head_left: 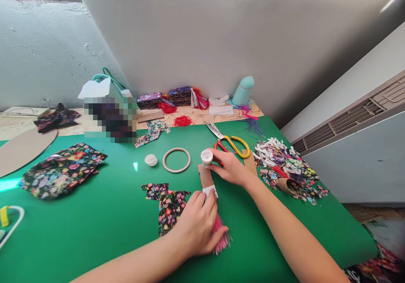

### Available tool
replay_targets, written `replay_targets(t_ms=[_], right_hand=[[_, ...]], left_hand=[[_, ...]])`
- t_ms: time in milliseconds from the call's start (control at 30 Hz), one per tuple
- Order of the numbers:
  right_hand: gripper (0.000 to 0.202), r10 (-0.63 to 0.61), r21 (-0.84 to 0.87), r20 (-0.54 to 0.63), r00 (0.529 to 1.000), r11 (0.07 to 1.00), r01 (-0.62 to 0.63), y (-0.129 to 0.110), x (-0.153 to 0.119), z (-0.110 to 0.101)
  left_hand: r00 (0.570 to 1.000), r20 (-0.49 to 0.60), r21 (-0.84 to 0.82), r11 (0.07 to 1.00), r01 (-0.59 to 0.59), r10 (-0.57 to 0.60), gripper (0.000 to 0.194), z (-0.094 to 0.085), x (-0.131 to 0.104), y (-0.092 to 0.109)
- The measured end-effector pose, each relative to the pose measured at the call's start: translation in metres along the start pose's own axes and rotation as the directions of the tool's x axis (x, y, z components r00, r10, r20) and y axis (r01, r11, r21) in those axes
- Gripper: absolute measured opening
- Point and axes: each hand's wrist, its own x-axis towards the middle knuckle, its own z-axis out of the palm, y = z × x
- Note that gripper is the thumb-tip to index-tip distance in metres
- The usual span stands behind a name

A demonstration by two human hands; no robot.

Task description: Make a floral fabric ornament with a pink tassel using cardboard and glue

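Observation:
My left hand [198, 224] holds a narrow brown cardboard strip [206, 174] down on the green table, its bent fingers close together on a white piece [209, 190] across the strip. A pink tassel [223, 238] fans out beneath this hand, beside the thumb. Just above the strip's far end, my right hand [229, 167] is closed on a small white round container [206, 157], seen from above. Left of my left hand lies a black floral fabric piece [169, 207], partly hidden by it. A small white cap [151, 160] and a roll of tape [176, 160] lie farther back.
Yellow-handled scissors [234, 141] and a red-handled tool [219, 146] lie beyond my right hand. Fabric scraps [284, 165] pile up at the right. Floral fabric [65, 169] and a cardboard oval [25, 150] lie left. A turquoise bottle [243, 90] and tasselled stacks [180, 95] line the wall.

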Motion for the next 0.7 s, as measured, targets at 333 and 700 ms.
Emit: replay_targets(t_ms=[333, 700], right_hand=[[0.037, 0.0, -0.012, 0.037, 0.999, 1.0, 0.0, -0.002, -0.002, -0.001], [0.041, -0.024, -0.012, 0.104, 0.994, 1.0, 0.026, -0.01, -0.003, -0.005]], left_hand=[[1.0, -0.025, 0.004, 1.0, 0.002, -0.002, 0.057, 0.002, -0.001, 0.0], [0.998, -0.057, 0.019, 1.0, 0.004, -0.003, 0.053, 0.002, 0.0, 0.0]])
